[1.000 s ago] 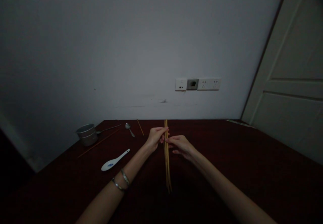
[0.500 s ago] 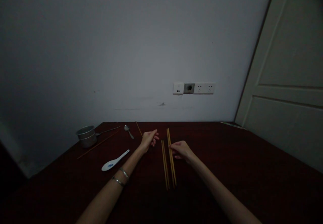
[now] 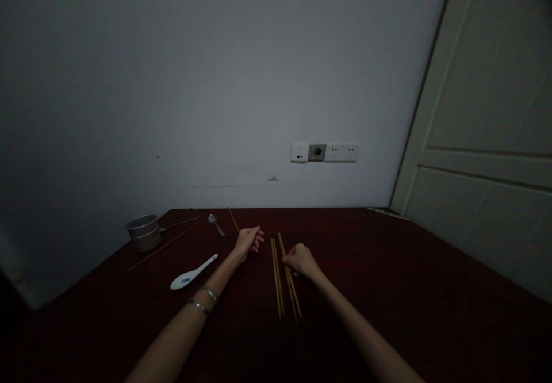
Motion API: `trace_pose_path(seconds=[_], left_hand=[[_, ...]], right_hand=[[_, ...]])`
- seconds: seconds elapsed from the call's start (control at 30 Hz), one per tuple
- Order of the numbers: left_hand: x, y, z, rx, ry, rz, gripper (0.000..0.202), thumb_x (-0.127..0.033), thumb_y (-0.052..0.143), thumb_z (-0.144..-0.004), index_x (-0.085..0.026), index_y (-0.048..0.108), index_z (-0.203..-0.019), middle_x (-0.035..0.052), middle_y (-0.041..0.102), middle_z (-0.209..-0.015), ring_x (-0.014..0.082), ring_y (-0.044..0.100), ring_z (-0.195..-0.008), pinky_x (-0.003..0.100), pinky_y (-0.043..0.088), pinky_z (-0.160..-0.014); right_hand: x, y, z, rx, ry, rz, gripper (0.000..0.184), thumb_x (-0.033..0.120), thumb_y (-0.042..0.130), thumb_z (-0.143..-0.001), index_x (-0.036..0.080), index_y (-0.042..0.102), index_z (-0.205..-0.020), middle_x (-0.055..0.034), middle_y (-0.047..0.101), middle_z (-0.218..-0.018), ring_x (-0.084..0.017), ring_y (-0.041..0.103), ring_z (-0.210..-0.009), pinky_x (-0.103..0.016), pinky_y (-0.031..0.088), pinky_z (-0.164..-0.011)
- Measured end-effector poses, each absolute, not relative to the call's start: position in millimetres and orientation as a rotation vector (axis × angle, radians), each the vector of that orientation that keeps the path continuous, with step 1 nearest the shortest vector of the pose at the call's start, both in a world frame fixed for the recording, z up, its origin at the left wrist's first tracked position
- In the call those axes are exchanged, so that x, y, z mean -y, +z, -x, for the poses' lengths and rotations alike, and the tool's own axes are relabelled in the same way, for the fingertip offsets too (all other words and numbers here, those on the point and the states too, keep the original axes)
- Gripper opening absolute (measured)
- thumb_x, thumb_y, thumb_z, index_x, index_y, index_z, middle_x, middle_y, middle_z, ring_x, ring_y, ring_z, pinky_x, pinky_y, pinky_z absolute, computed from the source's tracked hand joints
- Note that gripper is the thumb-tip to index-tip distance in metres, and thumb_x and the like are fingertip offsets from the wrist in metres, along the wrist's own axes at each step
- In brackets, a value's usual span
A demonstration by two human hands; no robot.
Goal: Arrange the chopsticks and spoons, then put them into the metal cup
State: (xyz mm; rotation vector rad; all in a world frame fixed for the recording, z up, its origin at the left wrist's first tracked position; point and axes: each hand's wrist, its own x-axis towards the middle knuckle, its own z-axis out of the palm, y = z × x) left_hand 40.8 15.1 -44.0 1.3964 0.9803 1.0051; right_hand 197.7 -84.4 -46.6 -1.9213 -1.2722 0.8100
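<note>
My right hand (image 3: 299, 259) is closed, thumb and fingers pinching a pair of chopsticks (image 3: 292, 291) whose lower ends spread slightly apart. Just left of it, a second pair of chopsticks (image 3: 278, 282) lies side by side on the dark red table (image 3: 345, 291). My left hand (image 3: 247, 242) rests further left with its fingers curled in, and nothing shows in them. Behind that hand a single chopstick (image 3: 233, 218) points toward the wall; its near end is hidden. A white soup spoon (image 3: 194, 272) with a blue mark lies beside my left forearm.
At the far left stands a metal cup (image 3: 144, 234), with a thin metal utensil (image 3: 181, 222) behind it and a brown chopstick (image 3: 161, 248) in front. A small metal spoon (image 3: 216, 225) lies near the back edge. The wall (image 3: 259, 84) with sockets (image 3: 340, 153) borders the table.
The pair of chopsticks in my right hand has shifted toward me and now leans more to the left at the top. My left hand stays curled. The view has turned slightly right.
</note>
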Motion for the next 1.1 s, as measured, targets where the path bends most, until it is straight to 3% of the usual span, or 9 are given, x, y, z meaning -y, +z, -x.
trace_pose_path(seconds=[0.27,0.43,0.7,1.1], left_hand=[[-9.6,-38.8,-49.2,-1.028,0.958,-1.509,0.03,-0.038,0.049,-0.076,-0.009,0.057,-0.071,0.0002,0.056,-0.053,0.0031,0.036,-0.03,0.017,0.027,-0.029],[0.9,-33.8,-65.2,-1.104,0.748,-1.784,0.031,-0.038,0.053,-0.072,-0.01,0.06,-0.062,-0.0027,0.051,-0.044,0.0037,0.031,-0.029,0.019,0.022,-0.033],[8.5,-32.5,-85.1,-1.291,0.559,-2.203,0.037,-0.042,0.059,-0.065,-0.011,0.061,-0.045,-0.001,0.047,-0.036,0.0078,0.041,-0.039,0.021,0.028,-0.043],[5.9,-19.6,-101.0,-1.419,0.425,-2.044,0.032,-0.036,0.058,-0.065,-0.012,0.057,-0.045,-0.0024,0.041,-0.031,0.0082,0.04,-0.031,0.019,0.028,-0.036]], right_hand=[[81.8,-47.1,-202.7,1.241,0.888,1.908,0.009,0.02,0.058,-0.061,0.015,0.054,-0.055,0.0027,0.054,-0.043,-0.006,0.045,-0.032,-0.015,0.035,-0.032],[80.4,-48.8,-206.8,1.229,0.947,1.873,0.011,0.021,0.058,-0.064,0.014,0.055,-0.055,0.0039,0.052,-0.039,-0.004,0.041,-0.029,-0.014,0.033,-0.033],[83.1,-49.7,-202.5,1.293,0.838,1.876,0.009,0.019,0.058,-0.059,0.015,0.053,-0.053,0.002,0.055,-0.043,-0.006,0.045,-0.032,-0.014,0.034,-0.032],[87.2,-43.2,-207.0,1.279,0.907,1.883,0.009,0.02,0.058,-0.062,0.015,0.056,-0.055,0.0031,0.054,-0.042,-0.005,0.045,-0.033,-0.014,0.036,-0.034]])
